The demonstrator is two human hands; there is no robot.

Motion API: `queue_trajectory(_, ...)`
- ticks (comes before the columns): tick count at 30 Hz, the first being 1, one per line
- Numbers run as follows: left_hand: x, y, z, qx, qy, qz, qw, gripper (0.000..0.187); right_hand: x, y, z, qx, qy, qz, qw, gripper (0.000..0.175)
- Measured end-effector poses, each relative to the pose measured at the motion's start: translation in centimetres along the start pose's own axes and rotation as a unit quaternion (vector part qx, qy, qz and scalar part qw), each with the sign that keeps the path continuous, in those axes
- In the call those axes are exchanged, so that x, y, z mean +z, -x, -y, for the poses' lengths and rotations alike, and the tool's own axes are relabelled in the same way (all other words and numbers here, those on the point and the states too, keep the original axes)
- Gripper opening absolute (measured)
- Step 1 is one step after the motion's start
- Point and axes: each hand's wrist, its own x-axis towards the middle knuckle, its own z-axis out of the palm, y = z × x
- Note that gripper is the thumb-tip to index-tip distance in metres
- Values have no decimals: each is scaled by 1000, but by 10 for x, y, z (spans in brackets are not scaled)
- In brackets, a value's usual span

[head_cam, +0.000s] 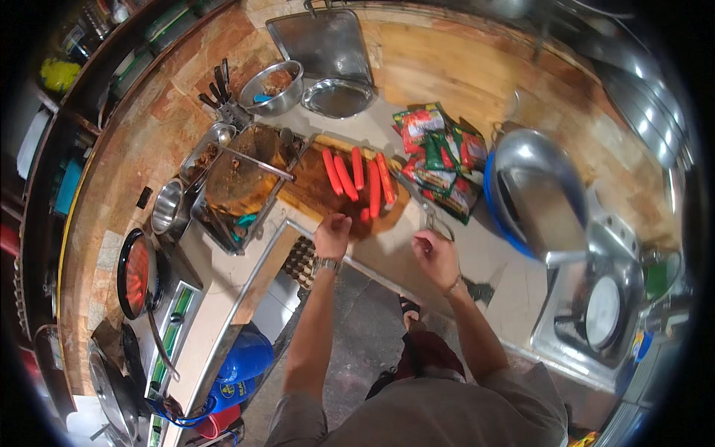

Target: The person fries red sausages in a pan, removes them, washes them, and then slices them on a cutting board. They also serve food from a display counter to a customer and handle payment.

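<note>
Several red hot dogs [357, 169] lie roughly side by side on a wooden cutting board [304, 195], with a short red piece [365, 214] near their lower ends. My left hand [332, 237] hovers at the board's near edge, fingers bunched against the thumb and no object showing in it. To the right, my right hand [435, 256] is curled over the counter, also with nothing visible in it. Just beyond it lie metal scissors [429, 211], their blades pointing towards the hot dogs and their handles partly behind my fingers.
Green-and-red food packets [441, 151] are heaped right of the board. A metal wok [539, 162] leans in a blue basin [491, 201] beside the sink [550, 327]. At left stand a round chopping block [240, 187], a steel bowl [167, 207] and a pan [137, 274] on the stove.
</note>
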Motion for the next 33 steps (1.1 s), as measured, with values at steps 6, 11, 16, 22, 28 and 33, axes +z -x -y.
queue_trajectory(6,30,-69,-26,-103,-189,44,976,48,55,-110,-4,35,-38,97,994,18)
queue_trajectory(11,15,-73,-26,-177,-17,129,975,37,91,-148,1,87,-56,157,982,23)
queue_trajectory(16,-29,-51,-28,-233,320,243,886,27,136,-169,3,204,-38,192,959,59)
queue_trajectory(22,-58,-37,-46,-8,296,119,948,38,174,-156,-1,259,-426,97,861,50)
queue_trajectory(28,-81,-54,-59,189,101,35,976,18,181,-158,12,262,-482,39,835,47)
queue_trajectory(33,-77,-60,-65,350,-20,2,937,16,154,-156,22,307,-450,59,836,40)
